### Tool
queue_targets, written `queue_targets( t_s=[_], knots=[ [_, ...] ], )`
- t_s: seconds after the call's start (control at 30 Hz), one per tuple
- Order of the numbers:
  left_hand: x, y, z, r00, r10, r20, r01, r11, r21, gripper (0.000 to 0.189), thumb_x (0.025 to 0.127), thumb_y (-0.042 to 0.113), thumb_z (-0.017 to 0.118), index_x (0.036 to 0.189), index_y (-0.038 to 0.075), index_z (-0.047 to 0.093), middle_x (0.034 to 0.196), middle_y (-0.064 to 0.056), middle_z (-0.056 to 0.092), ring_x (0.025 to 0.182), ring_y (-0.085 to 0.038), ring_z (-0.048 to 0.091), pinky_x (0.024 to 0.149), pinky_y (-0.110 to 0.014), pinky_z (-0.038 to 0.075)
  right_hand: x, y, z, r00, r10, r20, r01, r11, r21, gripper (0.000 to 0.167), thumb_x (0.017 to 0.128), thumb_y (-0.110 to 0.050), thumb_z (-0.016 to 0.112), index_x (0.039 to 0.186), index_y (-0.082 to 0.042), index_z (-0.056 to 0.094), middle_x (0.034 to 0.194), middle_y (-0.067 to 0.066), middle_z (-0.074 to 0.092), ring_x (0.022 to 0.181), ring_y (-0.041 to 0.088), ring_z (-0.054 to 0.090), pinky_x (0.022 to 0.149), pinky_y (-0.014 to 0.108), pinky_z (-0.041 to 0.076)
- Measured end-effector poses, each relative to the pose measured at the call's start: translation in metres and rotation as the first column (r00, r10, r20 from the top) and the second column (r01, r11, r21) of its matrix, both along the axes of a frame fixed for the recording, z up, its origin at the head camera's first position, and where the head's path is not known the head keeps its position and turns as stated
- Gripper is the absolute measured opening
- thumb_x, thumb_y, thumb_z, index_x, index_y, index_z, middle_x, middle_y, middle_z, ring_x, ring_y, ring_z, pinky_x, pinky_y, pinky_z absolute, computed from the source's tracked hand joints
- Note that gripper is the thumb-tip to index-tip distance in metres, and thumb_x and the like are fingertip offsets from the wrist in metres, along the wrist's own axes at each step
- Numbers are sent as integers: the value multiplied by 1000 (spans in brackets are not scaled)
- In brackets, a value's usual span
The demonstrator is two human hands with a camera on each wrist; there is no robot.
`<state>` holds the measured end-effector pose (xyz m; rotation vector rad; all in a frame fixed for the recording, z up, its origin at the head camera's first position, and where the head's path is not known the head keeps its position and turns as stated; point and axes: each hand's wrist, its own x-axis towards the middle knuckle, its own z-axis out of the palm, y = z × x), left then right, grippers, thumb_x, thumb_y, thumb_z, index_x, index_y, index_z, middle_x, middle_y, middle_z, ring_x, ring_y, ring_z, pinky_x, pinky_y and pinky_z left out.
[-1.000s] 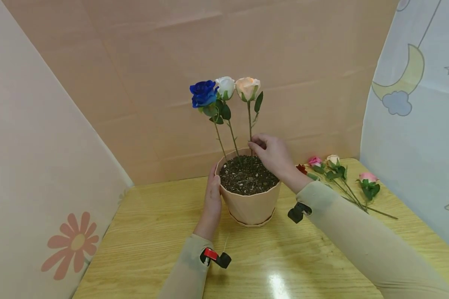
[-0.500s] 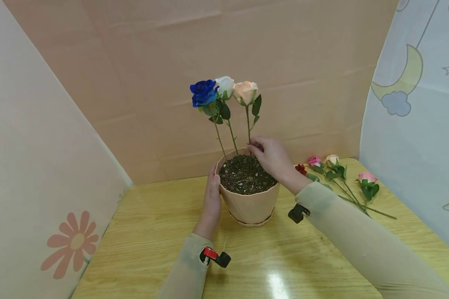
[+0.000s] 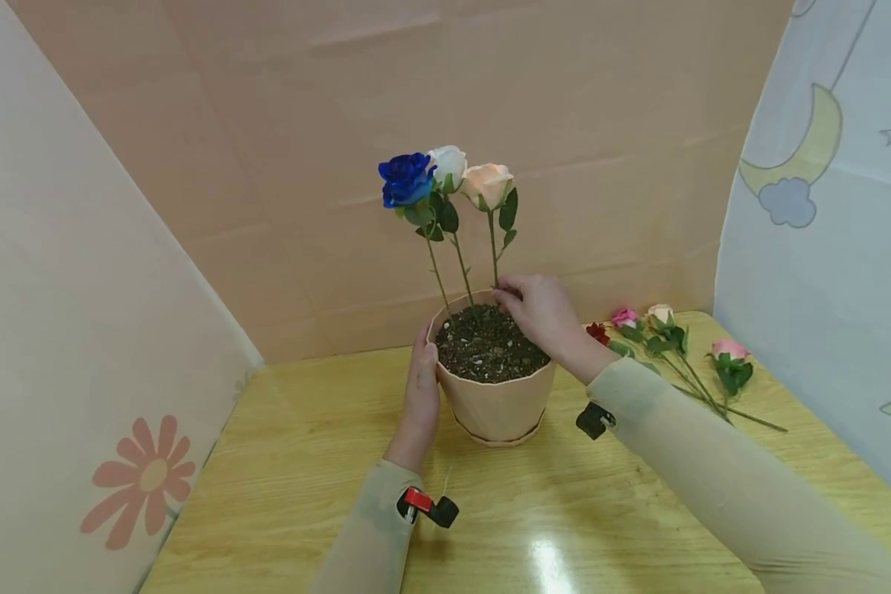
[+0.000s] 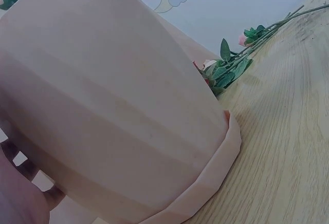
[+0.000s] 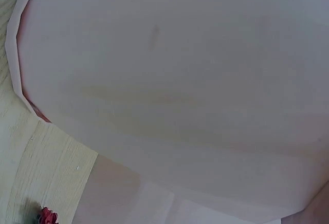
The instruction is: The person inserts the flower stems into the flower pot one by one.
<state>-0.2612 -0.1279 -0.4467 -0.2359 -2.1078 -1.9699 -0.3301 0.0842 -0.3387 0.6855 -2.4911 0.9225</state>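
Note:
A pale peach flowerpot (image 3: 497, 408) full of dark soil (image 3: 486, 351) stands on its saucer in the head view. My left hand (image 3: 419, 388) rests along its left wall, thumb near the rim; some of its fingers (image 4: 28, 170) show against the pot in the left wrist view. At the back right of the pot my right hand (image 3: 538, 309) pinches the lower stem of a peach rose (image 3: 487, 186), whose bottom end is hidden behind the hand. A blue rose (image 3: 406, 180) and a white rose (image 3: 449, 167) stand upright in the soil to its left.
On the wooden table (image 3: 304, 462), right of the pot, lie several loose flowers, among them a pink rose (image 3: 730, 351), a cream rose (image 3: 661, 313), a magenta rose (image 3: 624, 317) and a dark red flower (image 3: 598, 332). A peach backdrop (image 3: 304, 181) rises behind, with patterned panels at both sides.
The right hand and the peach rose have moved slightly down, and the bloom has shifted a little left. The left hand keeps its place on the pot.

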Motion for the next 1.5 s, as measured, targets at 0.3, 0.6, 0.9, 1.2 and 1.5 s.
queue_targets(
  t_s=[0.3, 0.6, 0.9, 1.2, 1.5],
  knots=[
    [-2, 2, 2, 1000, -1, -3, 1, 1000, -6, 60, 119, 51, 28, 176, 32, 25, 182, -1, 19, 167, -29, 14, 131, -66, 14, -1, 2, 1, 1000, 9, 8, -9, 1000, -12, 17, 109, -17, 72, 107, -6, 85, 92, 11, 82, 80, 25, 78, 71, 46, 59],
    [-3, 2, 1, 1000, -1, -5, 1, 1000, 14, 61, 120, 48, 29, 177, 27, 24, 182, -3, 19, 167, -31, 15, 131, -66, 16, 1, 1, -2, 1000, 16, -6, -16, 999, -49, 16, 107, -21, 76, 106, -7, 84, 89, 9, 81, 74, 22, 73, 69, 43, 54],
    [-2, 2, 1, 1000, -7, -7, 7, 1000, 21, 60, 120, 48, 29, 177, 29, 25, 182, -2, 20, 167, -30, 16, 130, -66, 17, 4, 1, -4, 1000, -4, -12, 3, 995, -101, 21, 105, -26, 80, 112, -7, 84, 96, 8, 82, 80, 23, 75, 75, 48, 60],
    [-2, 3, 1, 1000, -9, -2, 9, 1000, 14, 59, 120, 48, 28, 176, 32, 25, 182, -1, 19, 167, -29, 15, 130, -67, 15, 5, 3, -4, 1000, -26, -7, 25, 993, -114, 27, 104, -28, 80, 118, -5, 83, 105, 11, 83, 85, 26, 78, 79, 50, 62],
    [-7, 0, -4, 1000, 0, 7, -1, 1000, 13, 60, 119, 50, 29, 176, 32, 24, 182, -1, 17, 168, -31, 12, 130, -68, 13, 15, 18, 0, 986, 15, 164, 14, 984, -177, 48, 106, -36, 77, 143, -5, 73, 128, 13, 78, 111, 32, 75, 96, 54, 60]
  ],
)
